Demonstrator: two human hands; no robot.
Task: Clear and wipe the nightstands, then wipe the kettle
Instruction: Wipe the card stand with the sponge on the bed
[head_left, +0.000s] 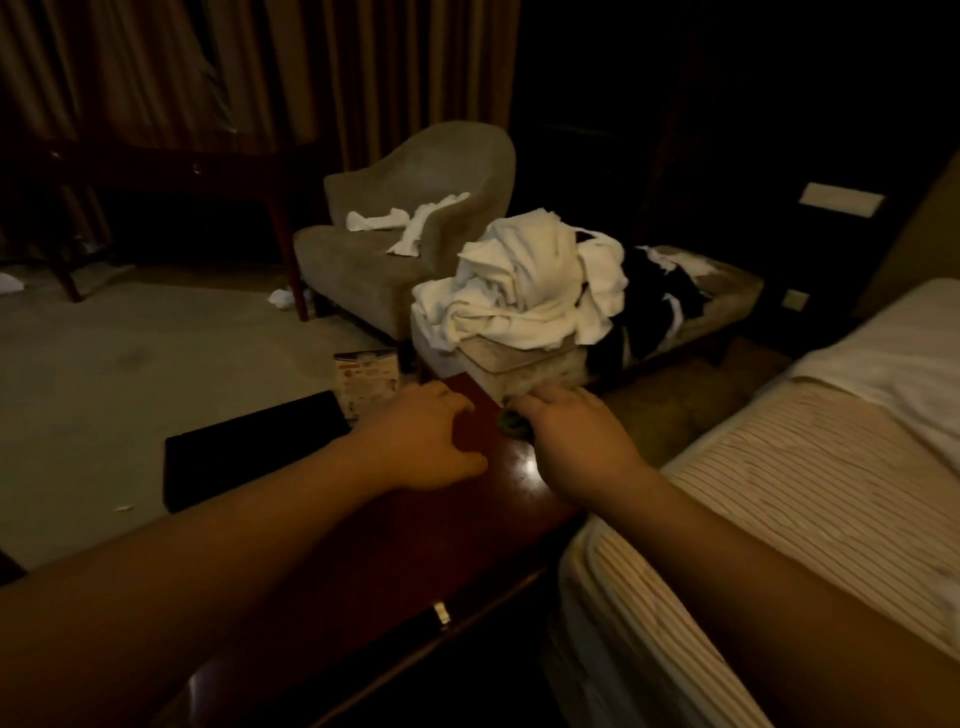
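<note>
I observe a dim bedroom scene from the head view. The nightstand (467, 525), a dark reddish polished wooden unit, sits between the carpet on its left and the mattress (769, 499) on its right. Its long axis runs from the lower left of the frame up toward the upholstered bench (524, 358), and its far end points at that bench, just beside it. A small metal fitting (440, 613) shows on its near front edge.

Both of my arms reach forward over the top. The left hand (421, 441) rests on the nightstand surface near its left edge, fingers loosely curved and spread, thumb out to the right, holding nothing. The right hand (576, 431) is at the far right part of the top, gripping a dark crumpled cloth (511, 421) that shows at its knuckles. How firmly the cloth presses on the wood I cannot tell.

A heap of white towels (524, 280) lies on the bench, with dark fabric (649, 301) just behind it. An armchair (395, 239) stands beyond, with a white towel (410, 221) on its seat. On the carpet left of the nightstand lie a flat black folder (254, 447) and a printed leaflet (366, 379). Curtains (260, 67) hang behind.
</note>
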